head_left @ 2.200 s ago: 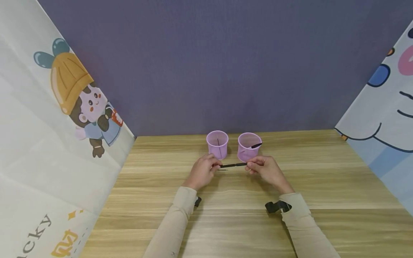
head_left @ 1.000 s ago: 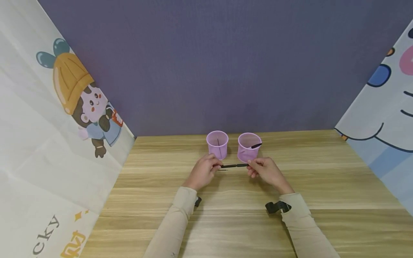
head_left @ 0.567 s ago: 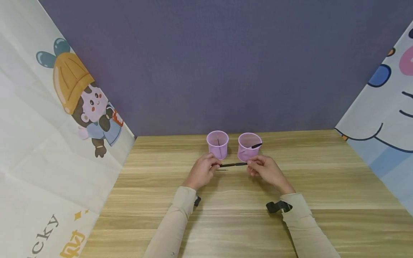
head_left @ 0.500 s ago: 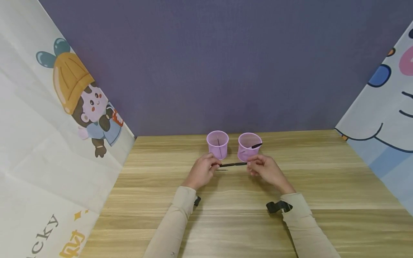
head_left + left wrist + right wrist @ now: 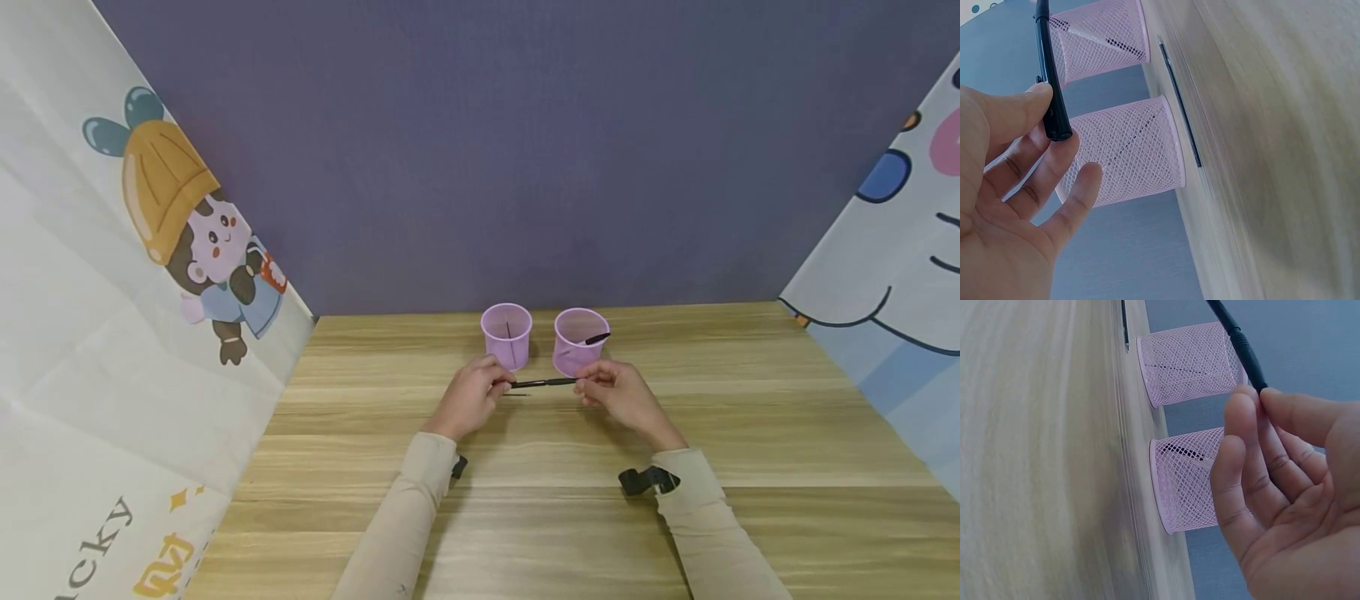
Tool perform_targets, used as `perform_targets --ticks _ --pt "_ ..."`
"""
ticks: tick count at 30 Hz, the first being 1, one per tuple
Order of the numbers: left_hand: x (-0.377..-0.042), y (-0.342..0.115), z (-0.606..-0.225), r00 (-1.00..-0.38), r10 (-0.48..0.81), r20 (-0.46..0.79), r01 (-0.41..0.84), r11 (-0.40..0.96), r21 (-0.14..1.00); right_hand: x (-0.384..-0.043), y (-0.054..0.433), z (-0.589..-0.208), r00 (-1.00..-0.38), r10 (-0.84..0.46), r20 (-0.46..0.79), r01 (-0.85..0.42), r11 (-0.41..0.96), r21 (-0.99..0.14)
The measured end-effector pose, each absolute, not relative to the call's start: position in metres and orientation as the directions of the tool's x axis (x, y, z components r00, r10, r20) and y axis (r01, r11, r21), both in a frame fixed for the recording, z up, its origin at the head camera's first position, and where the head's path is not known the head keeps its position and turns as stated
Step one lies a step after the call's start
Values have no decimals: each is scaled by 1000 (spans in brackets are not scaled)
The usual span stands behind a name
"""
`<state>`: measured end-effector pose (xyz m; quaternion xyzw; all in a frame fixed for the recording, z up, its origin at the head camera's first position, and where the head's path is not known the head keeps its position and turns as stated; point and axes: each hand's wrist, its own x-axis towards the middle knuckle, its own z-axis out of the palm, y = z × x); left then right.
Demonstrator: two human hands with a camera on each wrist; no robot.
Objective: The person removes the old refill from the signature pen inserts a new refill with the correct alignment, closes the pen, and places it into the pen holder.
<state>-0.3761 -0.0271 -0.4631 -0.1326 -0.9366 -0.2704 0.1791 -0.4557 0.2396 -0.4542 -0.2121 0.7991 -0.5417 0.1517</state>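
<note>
Between my two hands a black pen [image 5: 545, 382] lies nearly level, held above the table. My left hand [image 5: 471, 398] pinches one end between thumb and fingers; a clip shows by the thumb in the left wrist view. The other end is pinched by my right hand [image 5: 615, 400], its remaining fingers loosely bent. Below the pen, a thin dark pen refill [image 5: 1180, 103] with a clear end lies on the table. Just behind the hands stand two pink mesh pen cups, the left cup [image 5: 492, 352] with a thin dark stick inside and the right cup [image 5: 572, 360] with a black-ended pen leaning in it.
The wood-grain table [image 5: 540, 533] ends at a dark blue-grey panel [image 5: 525, 167] behind the cups. Printed white sheets line the left side [image 5: 90, 333] and the right side [image 5: 885, 275]. A dark camera mount [image 5: 649, 481] sits on the right wrist.
My right hand has risen slightly with its end of the pen since one second ago. Both hands keep their pinch, and the cups and refill stay in place.
</note>
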Motion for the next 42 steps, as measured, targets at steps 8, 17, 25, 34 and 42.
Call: perform_targets --ticks 8,17,25,34,42 --pt "-376 -27 -463 -900 155 407 347 821 453 -456 240 -456 -860 -510 -15 -184 337 -923" --pt "-374 -26 -461 -912 149 383 330 822 465 -455 241 -453 -849 -528 -10 -197 334 -922" --pt "-375 -26 -461 -908 158 388 337 825 454 -453 241 -451 -847 -531 -10 -203 341 -918" --pt "-374 -25 -460 -896 177 408 361 825 434 -453 241 -452 -841 -541 -5 -203 324 -924" --pt "-374 -25 -459 -888 183 422 373 824 427 -454 241 -454 -843 -538 1 -215 335 -917"
